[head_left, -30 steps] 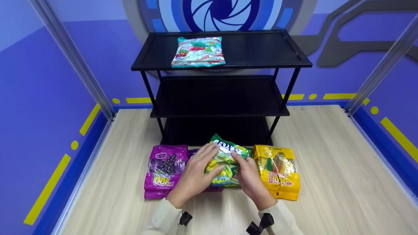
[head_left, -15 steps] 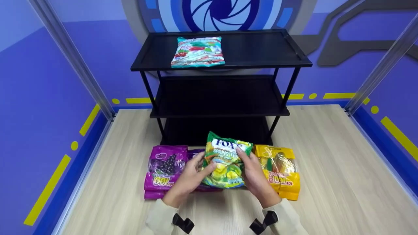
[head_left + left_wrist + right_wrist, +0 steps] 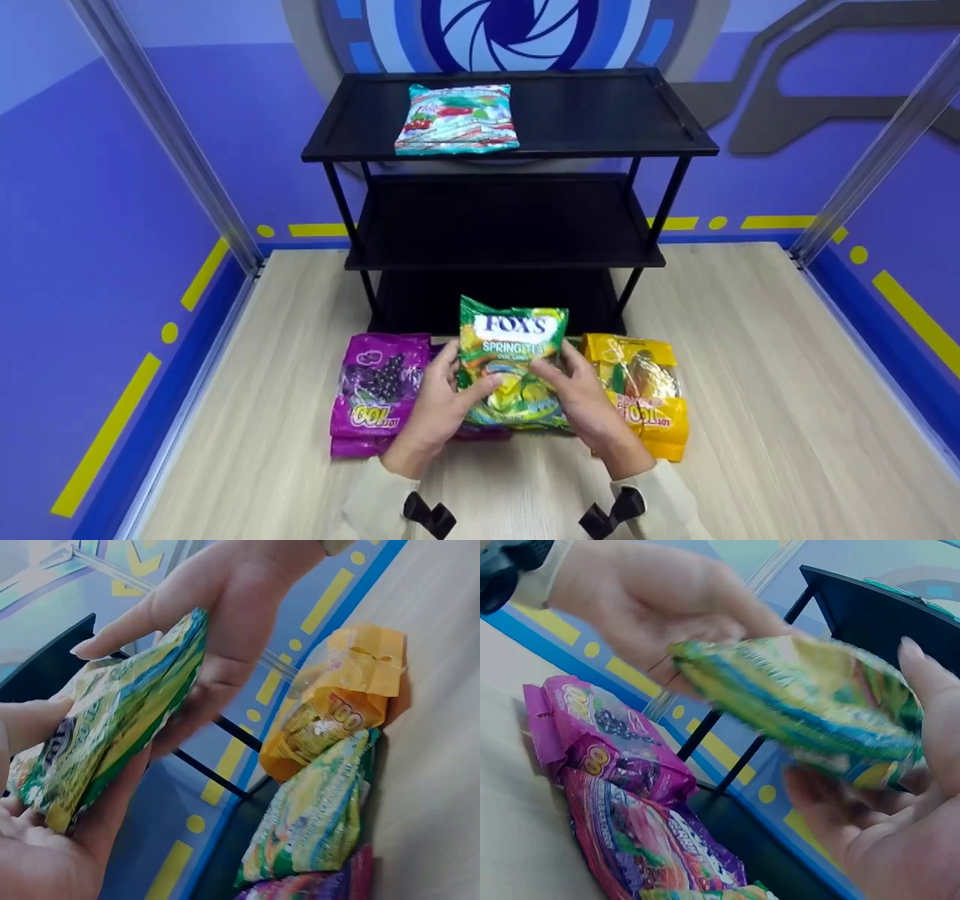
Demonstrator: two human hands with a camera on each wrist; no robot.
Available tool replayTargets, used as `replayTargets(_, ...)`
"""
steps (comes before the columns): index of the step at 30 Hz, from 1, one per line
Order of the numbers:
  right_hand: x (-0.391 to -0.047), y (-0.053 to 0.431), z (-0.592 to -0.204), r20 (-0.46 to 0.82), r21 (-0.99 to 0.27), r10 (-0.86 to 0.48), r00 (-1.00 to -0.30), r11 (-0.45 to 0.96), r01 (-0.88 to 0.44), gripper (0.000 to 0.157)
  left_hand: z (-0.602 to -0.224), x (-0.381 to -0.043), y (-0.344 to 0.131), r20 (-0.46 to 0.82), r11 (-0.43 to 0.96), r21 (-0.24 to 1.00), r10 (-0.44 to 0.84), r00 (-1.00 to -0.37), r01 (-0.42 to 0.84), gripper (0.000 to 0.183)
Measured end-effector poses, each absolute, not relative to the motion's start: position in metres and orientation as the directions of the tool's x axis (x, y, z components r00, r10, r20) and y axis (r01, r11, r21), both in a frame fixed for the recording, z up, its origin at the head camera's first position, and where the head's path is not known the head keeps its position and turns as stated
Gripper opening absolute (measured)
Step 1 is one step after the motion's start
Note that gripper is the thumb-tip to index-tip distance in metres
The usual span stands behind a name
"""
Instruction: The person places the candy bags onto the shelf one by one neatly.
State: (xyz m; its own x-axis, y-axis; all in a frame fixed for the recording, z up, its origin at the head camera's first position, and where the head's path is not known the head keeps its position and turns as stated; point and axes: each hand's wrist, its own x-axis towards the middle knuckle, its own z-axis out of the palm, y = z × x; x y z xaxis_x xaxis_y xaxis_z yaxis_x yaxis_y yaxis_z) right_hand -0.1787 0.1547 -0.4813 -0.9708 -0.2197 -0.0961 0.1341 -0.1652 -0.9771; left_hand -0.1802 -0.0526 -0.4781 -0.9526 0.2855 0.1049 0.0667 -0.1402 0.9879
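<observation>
A green candy bag [image 3: 514,360] marked FOX'S Spring Tea is held up off the table between both hands. My left hand [image 3: 435,405] grips its left side, thumb across the front. On the other side my right hand [image 3: 592,405] grips it, thumb also on the front. Below the held bag lies a second green candy bag [image 3: 311,814], mostly hidden in the head view. Beside that one is a red and purple candy bag [image 3: 656,840]. A purple grape candy bag [image 3: 379,394] lies to the left, and a yellow mango candy bag [image 3: 641,394] to the right.
Behind the bags stands a black three-tier shelf [image 3: 510,225]. On its top tier, left of centre, lies a teal and white candy bag [image 3: 457,120]. Blue-purple panels [image 3: 97,247] enclose the wooden table [image 3: 750,360] at the back and sides.
The held green bag has been lifted off the bags beneath and turned more upright and square, its front now facing the head camera. It has shifted slightly left. The other bags stay put.
</observation>
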Motion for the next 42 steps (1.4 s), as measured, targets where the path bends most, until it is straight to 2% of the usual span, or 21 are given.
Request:
replayTargets(3, -0.174, 0.157, -0.483, -0.102, -0.991, -0.229, -0.968, -0.060, 0.119, 0.076, -0.472, -0.182, -0.050, 0.154, -0.138, 0.983, 0.237, -0.959, 0.124, 0.060)
replayTargets(6, -0.172, 0.157, -0.485, -0.110, -0.992, -0.220, -0.969, -0.030, 0.119, 0.079, -0.467, -0.184, -0.048, 0.181, -0.135, 0.979, 0.215, -0.960, 0.154, 0.058)
replayTargets(13, -0.172, 0.157, -0.487, -0.071, -0.989, -0.179, -0.981, -0.118, 0.093, 0.051, -0.462, -0.185, -0.042, 0.193, -0.090, 0.980, 0.167, -0.967, 0.180, 0.061)
replayTargets(19, -0.170, 0.157, -0.488, -0.101, -0.968, -0.142, -0.985, -0.216, 0.130, 0.047, -0.460, -0.187, -0.036, 0.195, -0.087, 0.979, 0.111, -0.974, 0.186, 0.059)
replayTargets(24, -0.169, 0.159, -0.484, -0.082, -0.966, -0.158, -0.984, -0.231, 0.118, 0.049, -0.458, -0.187, -0.033, 0.218, -0.091, 0.974, 0.124, -0.968, 0.208, 0.059)
replayTargets(30, -0.170, 0.161, -0.476, -0.048, -0.981, -0.146, -0.988, -0.181, 0.074, 0.054, -0.452, -0.189, -0.027, 0.247, -0.064, 0.969, 0.133, -0.960, 0.240, 0.059)
replayTargets(36, -0.173, 0.160, -0.471, -0.061, -0.983, -0.046, -0.997, -0.169, 0.068, 0.047, -0.448, -0.190, -0.019, 0.231, -0.042, 0.973, 0.191, -0.954, 0.227, 0.062)
replayTargets(42, -0.176, 0.164, -0.466, -0.019, -0.985, 0.055, -0.998, -0.174, 0.010, 0.043, -0.451, -0.190, -0.017, 0.205, -0.077, 0.979, 0.275, -0.939, 0.191, 0.066)
